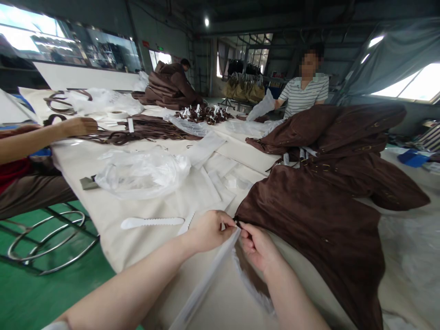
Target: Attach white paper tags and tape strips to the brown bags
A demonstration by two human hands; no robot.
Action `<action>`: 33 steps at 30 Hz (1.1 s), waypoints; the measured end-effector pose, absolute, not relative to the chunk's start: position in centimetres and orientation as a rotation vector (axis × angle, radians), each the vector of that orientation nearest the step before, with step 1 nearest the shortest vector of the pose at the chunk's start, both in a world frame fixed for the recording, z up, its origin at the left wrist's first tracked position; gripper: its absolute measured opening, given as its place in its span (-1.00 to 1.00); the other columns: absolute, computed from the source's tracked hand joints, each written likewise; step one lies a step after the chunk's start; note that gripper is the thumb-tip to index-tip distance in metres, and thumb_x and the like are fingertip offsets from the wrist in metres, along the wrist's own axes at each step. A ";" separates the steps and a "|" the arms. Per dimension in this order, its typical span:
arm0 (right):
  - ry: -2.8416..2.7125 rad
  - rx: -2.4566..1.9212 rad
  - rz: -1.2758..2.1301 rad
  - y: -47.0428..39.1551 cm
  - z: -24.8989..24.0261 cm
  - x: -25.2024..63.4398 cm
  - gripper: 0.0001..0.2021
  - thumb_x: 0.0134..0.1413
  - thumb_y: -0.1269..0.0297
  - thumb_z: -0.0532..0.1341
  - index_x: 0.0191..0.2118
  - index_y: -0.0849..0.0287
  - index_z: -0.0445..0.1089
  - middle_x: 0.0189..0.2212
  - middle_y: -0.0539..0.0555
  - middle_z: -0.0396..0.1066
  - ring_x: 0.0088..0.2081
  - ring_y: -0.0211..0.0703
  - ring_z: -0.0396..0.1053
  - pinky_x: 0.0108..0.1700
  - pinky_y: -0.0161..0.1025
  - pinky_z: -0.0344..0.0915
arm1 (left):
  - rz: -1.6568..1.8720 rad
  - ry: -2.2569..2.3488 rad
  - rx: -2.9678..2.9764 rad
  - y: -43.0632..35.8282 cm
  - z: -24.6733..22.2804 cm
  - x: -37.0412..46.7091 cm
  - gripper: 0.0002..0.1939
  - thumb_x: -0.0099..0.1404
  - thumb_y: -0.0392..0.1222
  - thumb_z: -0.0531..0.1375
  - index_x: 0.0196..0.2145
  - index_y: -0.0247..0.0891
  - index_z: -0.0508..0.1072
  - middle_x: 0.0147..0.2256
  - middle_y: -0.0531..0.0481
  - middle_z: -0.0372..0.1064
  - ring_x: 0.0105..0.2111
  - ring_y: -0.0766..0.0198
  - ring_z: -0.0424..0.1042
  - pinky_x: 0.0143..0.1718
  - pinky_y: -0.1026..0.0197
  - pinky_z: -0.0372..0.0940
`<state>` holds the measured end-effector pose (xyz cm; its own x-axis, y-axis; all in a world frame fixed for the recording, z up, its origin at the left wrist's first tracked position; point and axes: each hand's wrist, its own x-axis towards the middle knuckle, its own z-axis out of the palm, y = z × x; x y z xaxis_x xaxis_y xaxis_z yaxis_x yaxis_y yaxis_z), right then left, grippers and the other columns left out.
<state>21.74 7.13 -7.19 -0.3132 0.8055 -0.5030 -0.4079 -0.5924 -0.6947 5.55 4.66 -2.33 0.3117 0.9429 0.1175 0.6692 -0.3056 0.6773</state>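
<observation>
My left hand (213,228) is closed in a pinch at the upper end of a long white strip (209,277). Facing it, my right hand (257,246) pinches a small dark tab (237,222) at the corner of a brown soft leather-like bag (309,220). The fingertips almost meet, and they partly hide the tab and the strip's end. From there the strip slants down toward me. A crumpled white edge (249,282) hangs below my right hand. Left of my hands lies a flat white piece with a scalloped edge (153,222).
More brown bags (330,128) are heaped at the right. Clear plastic bags (144,172), white sheets (209,183) and brown straps (147,128) cover parts of the pale table (113,243). A co-worker's arm (44,137) reaches in from the left. Another person (304,94) stands across the table.
</observation>
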 end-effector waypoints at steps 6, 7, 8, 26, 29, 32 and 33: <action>-0.502 -1.088 1.985 7.2 -7.3 22.0 -0.82 -0.13 0.39 0.27 -0.55 0.23 0.22 -0.71 -0.18 0.14 -0.78 -0.57 -0.12 -0.79 -0.55 -0.24 | 0.414 1.635 2.245 4.6 -2.5 6.4 -0.77 0.25 -0.24 0.00 -0.38 -0.21 0.45 -0.48 0.00 0.44 -0.51 0.27 0.36 -0.48 0.28 0.10; -0.504 -1.099 1.973 7.2 -7.3 22.0 -0.80 -0.14 0.38 0.28 -0.56 0.22 0.21 -0.71 -0.19 0.14 -0.78 -0.57 -0.12 -0.80 -0.55 -0.25 | 0.334 1.697 2.255 4.6 -2.5 6.4 -0.77 0.25 -0.23 -0.02 -0.39 -0.23 0.43 -0.50 -0.02 0.43 -0.53 0.25 0.36 -0.50 0.26 0.06; -0.508 -1.108 1.961 7.1 -7.4 22.0 -0.79 -0.17 0.37 0.29 -0.57 0.22 0.20 -0.71 -0.19 0.14 -0.78 -0.57 -0.13 -0.79 -0.55 -0.25 | 0.286 1.744 2.261 4.5 -2.4 6.5 -0.77 0.26 -0.23 -0.02 -0.39 -0.24 0.42 -0.50 -0.05 0.44 -0.53 0.23 0.36 -0.51 0.25 0.04; -0.817 -1.147 1.733 6.9 -8.0 21.2 -0.66 -0.33 0.15 0.33 -0.67 0.17 0.15 -0.76 -0.16 0.13 -0.78 -0.53 -0.11 -0.72 -0.42 -0.34 | 0.561 1.776 2.021 5.3 -3.8 7.0 -0.80 0.20 -0.28 -0.01 -0.44 -0.22 0.40 -0.51 0.01 0.38 -0.53 0.29 0.31 -0.48 0.29 0.08; -0.839 -1.156 1.692 6.8 -7.9 21.2 -0.67 -0.33 0.15 0.32 -0.69 0.17 0.14 -0.78 -0.16 0.11 -0.79 -0.52 -0.13 -0.72 -0.41 -0.34 | 0.605 1.679 1.978 5.5 -3.7 6.6 -0.79 0.22 -0.22 -0.01 -0.48 -0.24 0.37 -0.58 0.07 0.27 -0.57 0.35 0.20 -0.51 0.31 0.04; -0.847 -1.165 1.667 6.7 -7.8 21.1 -0.68 -0.34 0.15 0.31 -0.70 0.17 0.15 -0.78 -0.16 0.11 -0.78 -0.51 -0.12 -0.72 -0.41 -0.33 | 0.557 1.581 1.921 5.5 -3.4 6.0 -0.71 0.23 -0.09 0.01 -0.58 -0.25 0.29 -0.63 0.13 0.05 -0.61 0.39 0.03 -0.56 0.31 -0.05; -0.846 -1.161 1.666 6.6 -7.8 21.1 -0.68 -0.34 0.15 0.32 -0.70 0.17 0.16 -0.78 -0.16 0.12 -0.78 -0.51 -0.12 -0.72 -0.41 -0.33 | 0.533 1.538 1.906 5.5 -3.4 5.8 -0.69 0.22 -0.07 0.02 -0.60 -0.26 0.25 -0.63 0.14 -0.01 -0.61 0.40 -0.01 -0.57 0.32 -0.06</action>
<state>21.13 6.62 -7.78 -0.1462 0.9346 -0.3242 -0.2902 -0.3538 -0.8892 5.81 5.53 -3.36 0.2392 0.9683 -0.0721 0.7161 -0.1258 0.6865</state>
